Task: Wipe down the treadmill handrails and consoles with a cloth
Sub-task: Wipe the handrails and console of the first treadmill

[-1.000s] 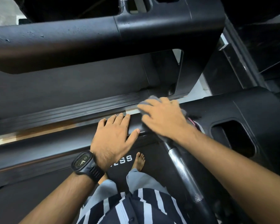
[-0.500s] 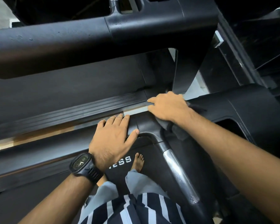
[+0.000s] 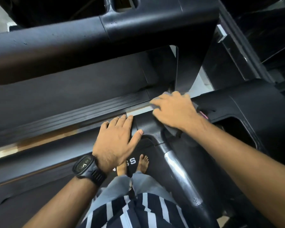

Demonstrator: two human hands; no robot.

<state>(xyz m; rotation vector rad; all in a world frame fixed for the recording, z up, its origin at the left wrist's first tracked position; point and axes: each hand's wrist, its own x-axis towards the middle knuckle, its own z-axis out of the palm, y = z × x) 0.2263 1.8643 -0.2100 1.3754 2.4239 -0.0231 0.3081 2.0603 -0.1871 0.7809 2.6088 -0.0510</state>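
1. The left hand lies flat on the black handrail, fingers straight and together, thumb apart, holding nothing
2. The right hand, just right and farther, presses on the cloth, fingers stretched leftward, not curled round it
3. The cloth is grey, crumpled and mostly hidden under that palm, at the handrail's corner beside the console

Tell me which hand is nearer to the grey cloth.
Right. The right hand lies on top of the grey cloth, pressing it onto the handrail. The left hand rests flat on the handrail to the cloth's left, not touching it.
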